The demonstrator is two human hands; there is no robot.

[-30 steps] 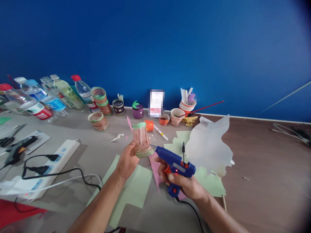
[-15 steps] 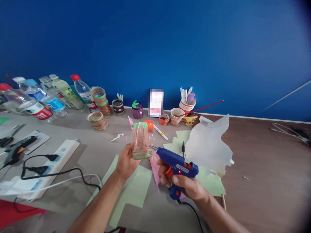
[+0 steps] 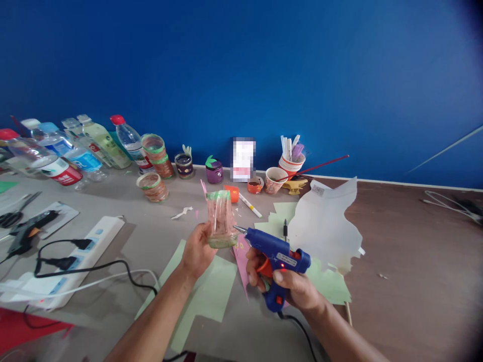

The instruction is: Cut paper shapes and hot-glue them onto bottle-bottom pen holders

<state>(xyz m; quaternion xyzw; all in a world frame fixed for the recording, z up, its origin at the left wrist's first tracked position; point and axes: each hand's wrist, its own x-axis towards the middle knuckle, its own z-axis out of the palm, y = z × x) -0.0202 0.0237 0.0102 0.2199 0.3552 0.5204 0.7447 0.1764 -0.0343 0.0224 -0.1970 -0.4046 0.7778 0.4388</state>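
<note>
Head view: the left hand [image 3: 198,254] grips a painted cup [image 3: 222,218] over the middle of the table [image 3: 124,201]. To its right, the right hand [image 3: 300,290] clasps a glue gun [image 3: 269,244], nozzle [image 3: 240,229] by the cup's lower end.

Glue gun [image 3: 277,251] right of container [image 3: 221,218]; bottles [image 3: 83,160] far left.

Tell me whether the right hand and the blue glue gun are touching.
Touching: in the head view, the right hand grips the blue glue gun by its handle.
</note>
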